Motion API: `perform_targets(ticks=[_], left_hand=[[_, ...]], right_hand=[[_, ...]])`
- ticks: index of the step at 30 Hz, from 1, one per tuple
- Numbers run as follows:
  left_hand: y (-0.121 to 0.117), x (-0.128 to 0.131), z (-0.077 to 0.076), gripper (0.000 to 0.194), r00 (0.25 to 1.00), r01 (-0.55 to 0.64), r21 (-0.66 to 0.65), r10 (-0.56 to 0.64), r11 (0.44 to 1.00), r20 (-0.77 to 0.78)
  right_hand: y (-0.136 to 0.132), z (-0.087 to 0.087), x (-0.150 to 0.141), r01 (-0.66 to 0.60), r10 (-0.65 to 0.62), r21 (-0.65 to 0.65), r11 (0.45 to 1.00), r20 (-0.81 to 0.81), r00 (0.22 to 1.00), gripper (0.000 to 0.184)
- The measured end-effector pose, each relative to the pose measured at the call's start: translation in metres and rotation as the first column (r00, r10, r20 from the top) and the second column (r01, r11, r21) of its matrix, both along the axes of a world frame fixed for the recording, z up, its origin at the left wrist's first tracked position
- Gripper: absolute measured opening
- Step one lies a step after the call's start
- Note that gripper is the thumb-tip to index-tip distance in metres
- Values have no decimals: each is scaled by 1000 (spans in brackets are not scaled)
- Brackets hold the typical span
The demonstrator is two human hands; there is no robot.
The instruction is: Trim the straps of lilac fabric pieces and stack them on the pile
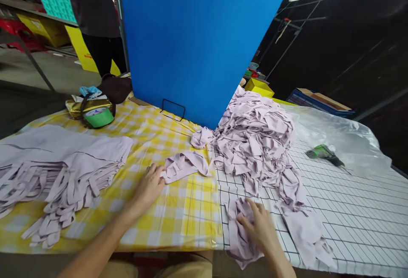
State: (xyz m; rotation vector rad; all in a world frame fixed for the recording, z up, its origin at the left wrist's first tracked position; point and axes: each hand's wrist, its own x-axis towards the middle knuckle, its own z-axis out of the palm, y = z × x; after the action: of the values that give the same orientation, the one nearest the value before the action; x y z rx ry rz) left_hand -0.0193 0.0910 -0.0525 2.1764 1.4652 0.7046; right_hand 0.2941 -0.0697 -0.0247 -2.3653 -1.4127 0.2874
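My left hand (150, 188) is closed, fingertips at the near left end of a crumpled pale lilac cloth piece (188, 165) on the yellow checked cover; the thumb is mostly hidden. Over a second lilac cloth piece (237, 235), partly hanging past the table's front edge, my right hand (259, 225) is open, thumb and fingers apart and touching the fabric. Beyond it rises a large tangled heap of lilac cloth pieces (258, 129). One trailing cloth piece (306, 231) runs from the heap to the front edge at the right.
Flat lilac cloth pieces with straps lie in a neat stack (63, 142) at left. Behind it sits a green tape roll (99, 117). A tall blue board (197, 44) stands ahead. Right are a green-black tool (325, 154) and clear plastic sheeting (347, 135). A person (95, 18) stands back left.
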Motion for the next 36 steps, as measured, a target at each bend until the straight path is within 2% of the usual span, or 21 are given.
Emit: perform_targets(ticks=[2,3,5,8,10,11,12,14,15,17,18,20,21,23,25,28,30,32,34,35,36], left_hand=[[2,2,0,40,1000,-24,8,24,1000,9],[2,3,1,41,1000,-29,-7,29,1000,-5],[2,3,7,32,999,-26,-66,22,997,-48],[0,-4,18,20,999,-41,-158,35,987,-40],[-3,-14,23,21,995,-85,-214,92,973,26],[-4,-19,25,23,989,-113,-241,132,964,66],[-6,-25,27,25,980,-134,-264,168,955,109],[-12,-37,29,29,955,-153,-288,216,945,201],[-15,-42,29,32,944,-157,-284,228,946,239],[-21,-51,31,39,929,-161,-269,238,950,283],[-24,-55,32,40,924,-170,-262,246,950,292],[-27,-63,34,41,915,-198,-253,271,947,299],[-28,-67,34,40,910,-213,-251,285,944,302],[-29,-77,34,40,895,-252,-262,327,932,303],[-27,-89,31,42,861,-295,-302,389,906,328],[-23,-104,26,42,733,-241,-414,444,878,515],[-20,-106,25,39,550,-93,-496,460,863,697],[-16,-103,28,32,306,73,-551,507,831,805],[-12,-98,33,18,90,191,-583,577,790,811],[-10,-96,36,12,30,235,-596,607,768,794],[-8,-95,38,10,3,274,-610,634,743,773]], right_hand=[[-14,-14,-1,-5,5,-3,1000,-16,1000,41],[-17,-16,-2,-12,13,12,1000,-53,999,37],[-15,-4,-2,2,6,73,997,-117,993,31],[-2,48,7,186,-166,223,957,-104,981,29],[13,90,21,358,-358,368,858,-70,931,25],[23,109,28,396,-425,434,809,-34,905,23],[35,123,34,388,-477,526,757,40,878,24],[59,135,34,276,-444,563,779,185,876,33],[71,131,25,198,-393,567,800,244,887,39],[92,109,-8,-3,-201,552,834,308,930,43],[100,91,-32,-154,-32,520,840,332,943,38],[112,53,-82,-481,360,381,790,346,866,25],[116,36,-104,-556,455,314,770,340,823,21],[123,9,-137,-603,525,218,768,325,786,17],[130,-2,-149,-595,530,191,781,303,792,17],[138,4,-142,-577,527,196,793,254,811,17],[142,19,-133,-534,524,220,816,109,845,15],[142,39,-126,-457,518,291,840,-183,835,19],[138,62,-123,-336,478,348,875,-517,710,26],[135,74,-123,-278,442,346,896,-644,624,30],[132,85,-122,-222,395,327,919,-740,544,33]])
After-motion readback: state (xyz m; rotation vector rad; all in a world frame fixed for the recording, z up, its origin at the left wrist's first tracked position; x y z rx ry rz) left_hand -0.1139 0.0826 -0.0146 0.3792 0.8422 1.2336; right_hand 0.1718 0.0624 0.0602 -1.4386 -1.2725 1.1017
